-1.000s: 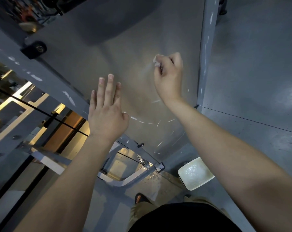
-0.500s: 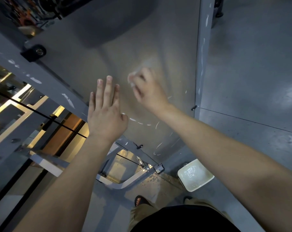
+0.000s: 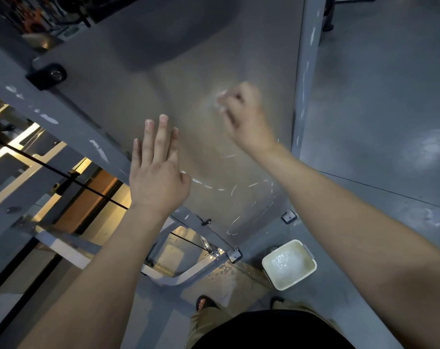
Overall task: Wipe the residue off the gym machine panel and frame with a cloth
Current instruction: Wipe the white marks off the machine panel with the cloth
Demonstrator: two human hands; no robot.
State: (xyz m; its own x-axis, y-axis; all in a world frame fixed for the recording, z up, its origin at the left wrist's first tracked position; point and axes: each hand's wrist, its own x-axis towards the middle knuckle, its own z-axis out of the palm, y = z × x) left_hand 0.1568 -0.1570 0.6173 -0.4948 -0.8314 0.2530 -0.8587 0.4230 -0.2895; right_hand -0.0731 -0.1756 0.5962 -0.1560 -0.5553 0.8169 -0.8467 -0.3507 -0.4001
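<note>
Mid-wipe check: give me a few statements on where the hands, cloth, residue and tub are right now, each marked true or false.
1. The right hand holds a small white cloth at the panel. True.
2. The left hand grips the frame post. False: it lies flat on the panel, fingers straight.
3. White streaks show on the panel below the right hand. True.
4. The white tub stands on a shelf of the machine. False: it stands on the floor by the panel's lower corner.
5. The frame post is free of marks. False: white marks run along it.
</note>
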